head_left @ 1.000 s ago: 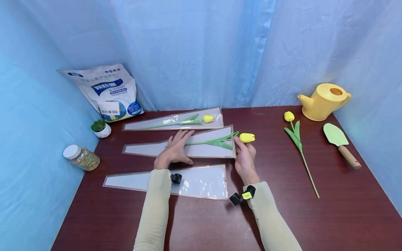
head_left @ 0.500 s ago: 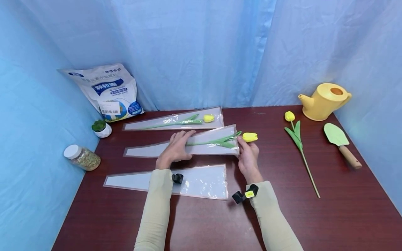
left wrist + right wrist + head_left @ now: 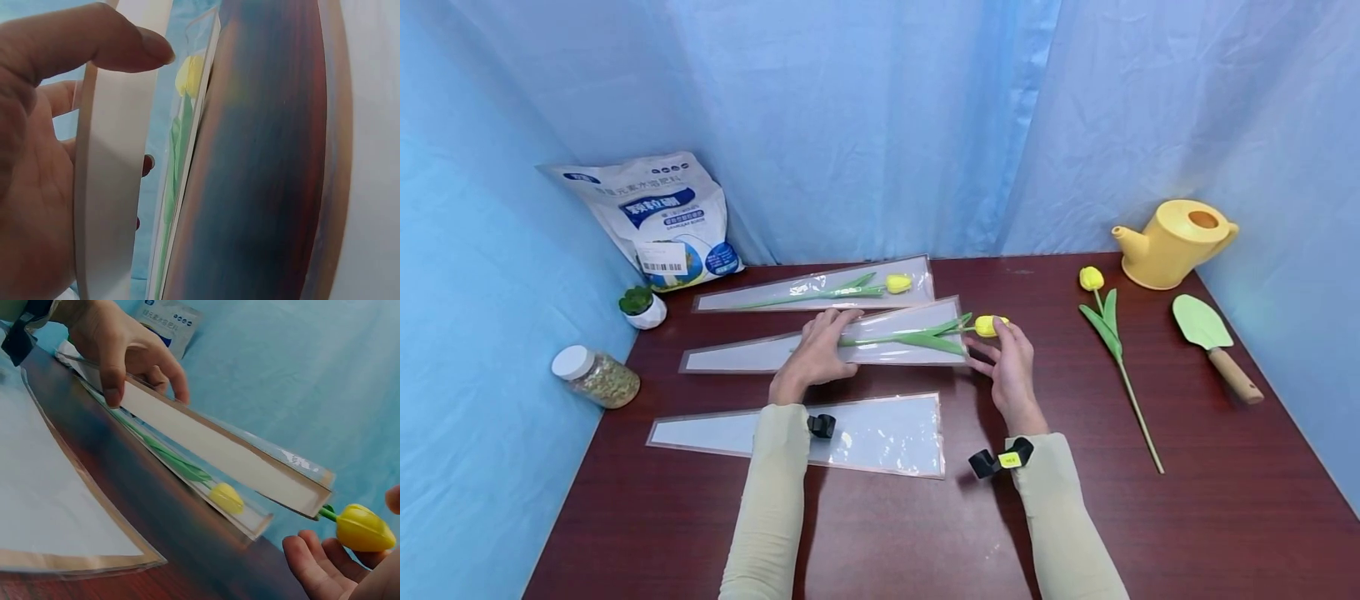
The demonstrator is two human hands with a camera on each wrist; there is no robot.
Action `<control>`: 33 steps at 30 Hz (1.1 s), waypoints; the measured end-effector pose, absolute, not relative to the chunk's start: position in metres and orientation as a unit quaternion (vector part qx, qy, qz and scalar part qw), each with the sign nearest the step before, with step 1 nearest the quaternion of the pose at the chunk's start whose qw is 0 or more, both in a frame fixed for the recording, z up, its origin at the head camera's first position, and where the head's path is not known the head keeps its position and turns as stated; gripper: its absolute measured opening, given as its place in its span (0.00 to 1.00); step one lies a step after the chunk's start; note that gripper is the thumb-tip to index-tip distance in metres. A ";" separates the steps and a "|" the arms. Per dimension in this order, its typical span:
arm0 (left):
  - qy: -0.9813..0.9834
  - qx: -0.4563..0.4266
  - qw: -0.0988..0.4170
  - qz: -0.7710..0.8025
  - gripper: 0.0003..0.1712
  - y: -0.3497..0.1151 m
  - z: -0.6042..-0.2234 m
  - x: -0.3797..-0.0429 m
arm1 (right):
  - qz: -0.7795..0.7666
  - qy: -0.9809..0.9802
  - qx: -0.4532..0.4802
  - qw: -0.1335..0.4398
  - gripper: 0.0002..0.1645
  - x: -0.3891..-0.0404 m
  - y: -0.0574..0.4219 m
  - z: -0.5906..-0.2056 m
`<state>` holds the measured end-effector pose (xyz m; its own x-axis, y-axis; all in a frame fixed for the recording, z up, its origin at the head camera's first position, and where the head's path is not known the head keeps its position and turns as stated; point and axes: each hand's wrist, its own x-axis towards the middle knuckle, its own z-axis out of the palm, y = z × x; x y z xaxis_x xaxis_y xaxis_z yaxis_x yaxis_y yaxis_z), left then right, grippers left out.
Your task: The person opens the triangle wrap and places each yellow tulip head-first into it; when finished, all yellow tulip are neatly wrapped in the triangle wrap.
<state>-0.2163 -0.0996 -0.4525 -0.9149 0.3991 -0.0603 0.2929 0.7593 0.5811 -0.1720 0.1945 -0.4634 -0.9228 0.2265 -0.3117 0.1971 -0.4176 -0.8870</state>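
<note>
My left hand (image 3: 816,354) grips a clear, white-backed flower sleeve (image 3: 737,357) across its width, fingers along the far edge and thumb at the near one. In the right wrist view, this sleeve tilts up above the table. A yellow tulip (image 3: 362,528) lies inside, its blossom sticking out past the wide end. Close around the blossom is my right hand (image 3: 1013,371); fingers spread below it and the thumb stands apart in the right wrist view. Behind lies another sleeve (image 3: 913,268) with a tulip in it. A flat sleeve (image 3: 887,429) without a flower lies nearer me.
A loose yellow tulip (image 3: 1112,329) lies to the right, by a yellow watering can (image 3: 1165,246) and a green trowel (image 3: 1202,321). Along the left stand a fertilizer bag (image 3: 662,217), a small potted succulent (image 3: 643,308) and a white-lidded jar (image 3: 598,379). Blue curtains surround the table (image 3: 880,542).
My right hand has let go of the sleeve's open end and shifted right to the blossom. The held sleeve moved slightly right, then back left; my left hand keeps its grip.
</note>
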 end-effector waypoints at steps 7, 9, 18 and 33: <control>0.935 0.184 0.091 0.290 0.49 -0.100 -0.453 -0.216 | 0.807 -0.561 -0.186 0.010 0.10 -0.172 0.195 -0.462; 0.935 0.186 0.091 0.287 0.50 -0.099 -0.453 -0.216 | 0.801 -0.567 -0.190 0.015 0.09 -0.173 0.194 -0.463; 0.936 0.187 0.089 0.283 0.49 -0.096 -0.452 -0.215 | 0.767 -0.607 -0.197 0.068 0.11 -0.174 0.188 -0.464; 0.937 0.177 0.083 0.288 0.48 -0.094 -0.452 -0.215 | 0.711 -0.681 -0.161 0.065 0.18 -0.172 0.177 -0.469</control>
<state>-0.2147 -0.0935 -0.4518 -0.9231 0.3808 -0.0542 0.2846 0.7711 0.5696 -0.1723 0.1773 -0.4689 -0.9395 0.3125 -0.1402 0.1264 -0.0641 -0.9899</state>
